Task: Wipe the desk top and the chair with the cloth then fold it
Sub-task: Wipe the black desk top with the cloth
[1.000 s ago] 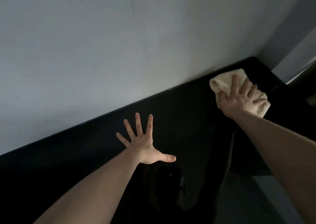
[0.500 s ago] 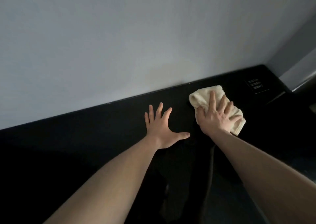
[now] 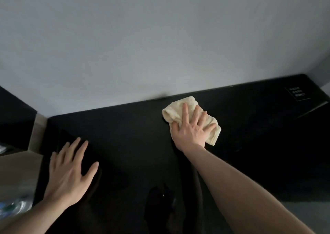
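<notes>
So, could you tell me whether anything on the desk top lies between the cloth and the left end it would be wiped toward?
Nothing visible does. The right hand presses flat on the cloth, and the dark desk top looks bare to its left. Only the left hand rests flat near that end, well apart from the cloth.

It looks like a hotel-style room: a glossy black desk top (image 3: 128, 126) runs along a plain pale wall (image 3: 142, 37), with a small printed notice card (image 3: 297, 94) at far right.

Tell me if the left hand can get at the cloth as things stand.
Probably yes: bare black desk top lies between the left hand and the cloth, though the right hand presses flat over most of it.
</notes>
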`<state>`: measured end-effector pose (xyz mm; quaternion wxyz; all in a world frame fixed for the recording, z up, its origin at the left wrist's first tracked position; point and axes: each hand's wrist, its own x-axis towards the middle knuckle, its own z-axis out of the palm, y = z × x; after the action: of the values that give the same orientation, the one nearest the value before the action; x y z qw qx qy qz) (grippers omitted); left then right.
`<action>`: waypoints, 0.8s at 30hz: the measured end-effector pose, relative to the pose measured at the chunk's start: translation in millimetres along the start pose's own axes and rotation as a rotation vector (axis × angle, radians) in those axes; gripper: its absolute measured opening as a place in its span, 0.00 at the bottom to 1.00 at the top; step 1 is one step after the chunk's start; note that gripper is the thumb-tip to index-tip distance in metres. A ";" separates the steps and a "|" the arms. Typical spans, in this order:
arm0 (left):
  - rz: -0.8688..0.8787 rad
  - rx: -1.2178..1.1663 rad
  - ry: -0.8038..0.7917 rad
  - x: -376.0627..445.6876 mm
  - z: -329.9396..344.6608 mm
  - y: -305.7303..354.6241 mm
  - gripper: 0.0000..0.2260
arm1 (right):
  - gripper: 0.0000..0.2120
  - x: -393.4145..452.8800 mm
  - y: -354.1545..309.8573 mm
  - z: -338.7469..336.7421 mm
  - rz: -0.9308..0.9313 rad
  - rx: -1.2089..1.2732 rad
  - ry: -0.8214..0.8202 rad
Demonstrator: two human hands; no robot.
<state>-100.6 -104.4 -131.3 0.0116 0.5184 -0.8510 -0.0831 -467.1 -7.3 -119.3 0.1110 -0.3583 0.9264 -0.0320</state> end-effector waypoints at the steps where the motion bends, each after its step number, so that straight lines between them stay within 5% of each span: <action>1: -0.035 0.005 0.002 -5.7 0.1 -13.1 0.40 | 0.35 -6.1 -17.1 2.6 -0.026 0.003 -0.005; 8: -0.097 -0.027 0.044 -19.1 5.8 -25.8 0.38 | 0.35 -46.1 -129.3 22.6 -0.284 0.023 -0.070; 14: -0.097 -0.067 0.080 -20.5 6.8 -29.2 0.37 | 0.36 -33.0 -120.9 20.8 -0.484 0.039 -0.080; 24: -0.112 -0.070 0.076 -19.9 8.8 -26.8 0.37 | 0.41 45.4 8.9 -31.9 0.107 0.029 -0.075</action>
<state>-68.7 -97.7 -142.7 0.0572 0.5672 -0.8162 -0.0936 -512.9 -31.9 -97.8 0.1521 -0.3075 0.9389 -0.0259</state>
